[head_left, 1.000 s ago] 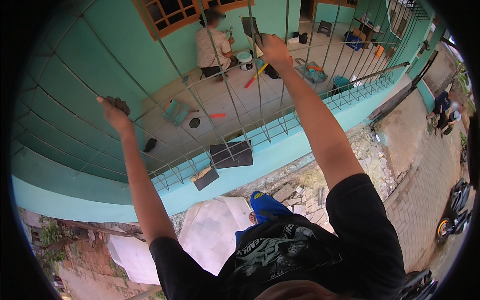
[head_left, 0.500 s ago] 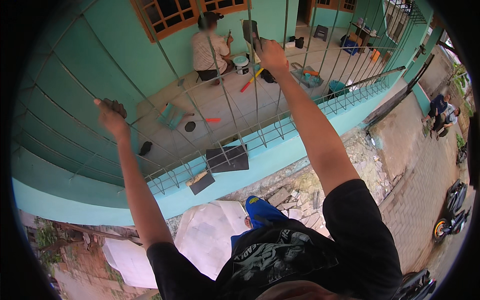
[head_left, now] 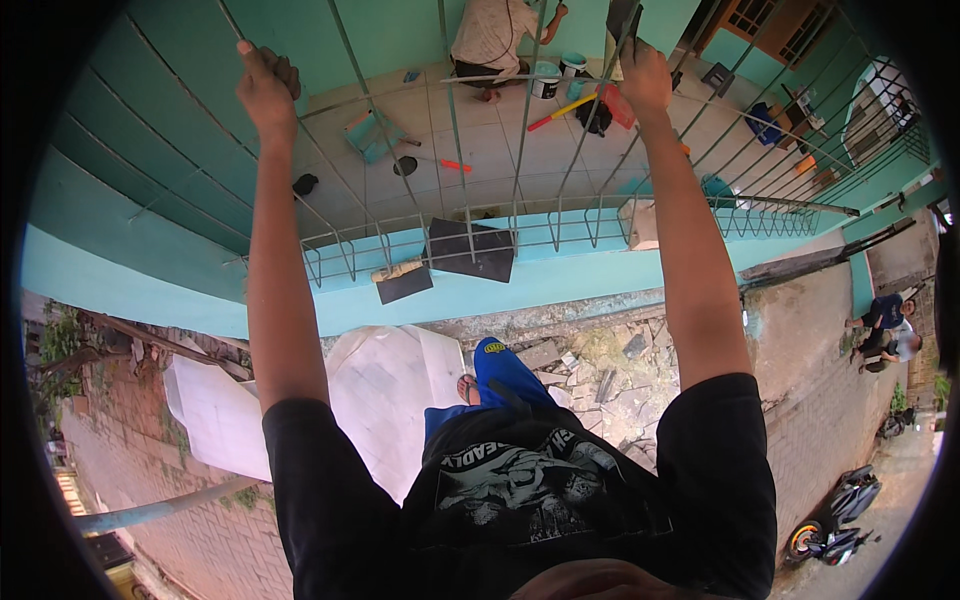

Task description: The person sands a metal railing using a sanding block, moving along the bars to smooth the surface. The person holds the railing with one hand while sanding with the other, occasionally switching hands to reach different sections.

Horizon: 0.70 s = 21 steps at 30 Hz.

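My left hand (head_left: 268,88) is closed around a thin metal bar (head_left: 232,28) of the window-like grille, its arm stretched far forward. At the upper right, my right hand (head_left: 645,75) grips a dark, folded sheet of sandpaper (head_left: 623,18) against another upright bar. Below the grille, a large black sheet (head_left: 470,248) lies on the light turquoise ledge (head_left: 570,262). Beside it rests a smaller dark piece (head_left: 405,286) with a pale, worn edge.
Behind the bars a person (head_left: 490,38) crouches by paint buckets (head_left: 545,80). Tools, including a red-and-yellow handle (head_left: 560,112), lie on the tiled floor. Broken tile rubble (head_left: 610,385) and a white sheet (head_left: 385,390) are at my feet. Two people sit at the right, near a parked motorcycle (head_left: 835,515).
My view has shifted, and both hands now appear higher in the picture, the right one farther right. Both remain closed, the right still with the dark sheet.
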### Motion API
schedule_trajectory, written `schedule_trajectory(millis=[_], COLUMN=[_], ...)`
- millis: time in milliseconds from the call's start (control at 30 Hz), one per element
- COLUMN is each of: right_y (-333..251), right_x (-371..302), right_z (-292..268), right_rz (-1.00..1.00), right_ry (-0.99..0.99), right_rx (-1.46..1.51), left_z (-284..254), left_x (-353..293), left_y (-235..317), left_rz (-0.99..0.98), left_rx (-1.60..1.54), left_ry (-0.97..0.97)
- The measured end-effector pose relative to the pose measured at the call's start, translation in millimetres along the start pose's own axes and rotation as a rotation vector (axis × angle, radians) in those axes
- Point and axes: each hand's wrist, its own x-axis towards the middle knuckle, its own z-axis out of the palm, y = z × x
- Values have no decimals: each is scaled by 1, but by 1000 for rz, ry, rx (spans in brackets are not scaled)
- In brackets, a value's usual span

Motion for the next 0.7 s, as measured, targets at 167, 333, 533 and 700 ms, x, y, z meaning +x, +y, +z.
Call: schedule_trajectory(millis=[167,333,533,700], right_y=[-10,-10,2,11], right_x=[7,8,11,4], right_z=[-12,-13,8,13], right_rz=[76,111,451,199], right_ry=[-122,-235,-284,-182], right_rx=[60,62,309,237], left_z=[-4,-3,0,-2], left_x=[1,-1,-6,-3], left_y=[-2,-2,4,-8], left_rz=[18,22,36,78], left_rx=[6,-22,28,60], left_ry=[9,-27,32,27])
